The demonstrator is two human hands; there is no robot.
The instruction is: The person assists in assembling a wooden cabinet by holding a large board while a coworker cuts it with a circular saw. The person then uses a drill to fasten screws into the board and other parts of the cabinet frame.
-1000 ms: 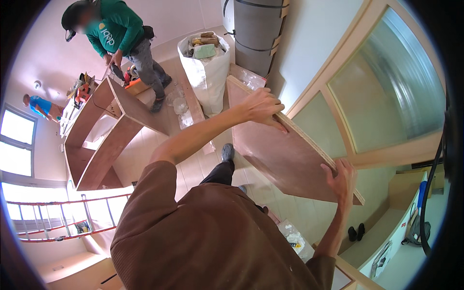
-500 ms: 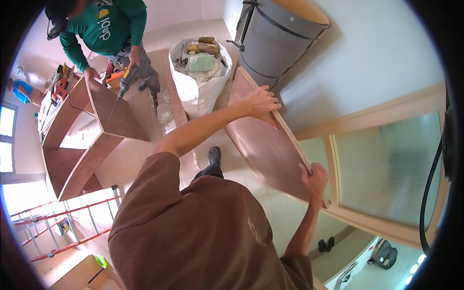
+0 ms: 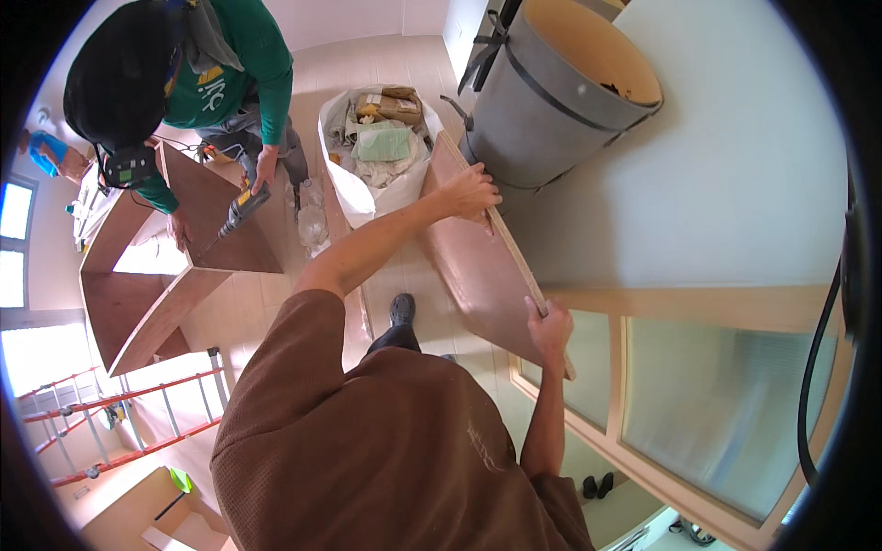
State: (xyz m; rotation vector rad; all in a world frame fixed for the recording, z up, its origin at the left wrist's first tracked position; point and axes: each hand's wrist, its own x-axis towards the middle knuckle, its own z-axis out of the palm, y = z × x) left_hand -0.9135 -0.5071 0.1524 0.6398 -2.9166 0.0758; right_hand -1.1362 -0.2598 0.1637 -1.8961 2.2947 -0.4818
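Note:
A large reddish-brown plywood panel stands on edge, slanting from the white sack to the framed glass panes. My left hand is closed over its upper edge at the far end, fingers wrapped around the rim. Closer to my body, my right hand grips the same edge near the panel's near end, with the thumb on top. Where the panel's lower edge rests is hidden from me.
At left a person in a green shirt bends over a curved wooden shelf unit with a drill. A full white sack and a strapped grey roll stand beyond the panel. A red-railed ladder lies lower left.
Both my hands have shifted left with the panel, away from the wall and glass panes. The other person has leaned forward, bringing the drill lower against the shelf unit.

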